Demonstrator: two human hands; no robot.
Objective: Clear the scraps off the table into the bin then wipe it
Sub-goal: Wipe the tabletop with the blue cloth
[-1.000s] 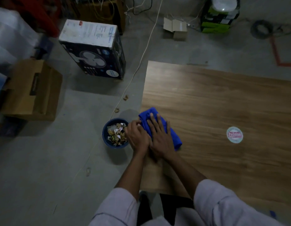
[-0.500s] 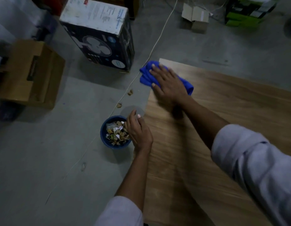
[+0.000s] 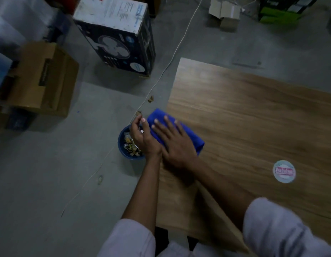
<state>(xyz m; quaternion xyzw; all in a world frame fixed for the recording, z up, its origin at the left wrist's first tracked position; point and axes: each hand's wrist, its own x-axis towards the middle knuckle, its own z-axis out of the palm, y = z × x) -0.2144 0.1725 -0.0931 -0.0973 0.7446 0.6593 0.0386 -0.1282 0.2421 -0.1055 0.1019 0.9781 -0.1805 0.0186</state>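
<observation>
- Head view: the right hand (image 3: 176, 145) presses flat, fingers spread wide, on one blue cloth (image 3: 159, 116) that overhangs the counter (image 3: 253, 112) at its 9 o'clock edge.
- The left hand (image 3: 142, 138) hovers over one blue bin (image 3: 122, 143) on the floor, fingers loosely curled, with nothing seen in them.
- Risk: a sweep off the edge could throw debris past the bin, whose mouth is partly covered by the hand.
- Count: two stray scraps (image 3: 150, 98) lie on the floor at the bin's 12 o'clock, and the counter carries one sticker (image 3: 283, 171).
</observation>
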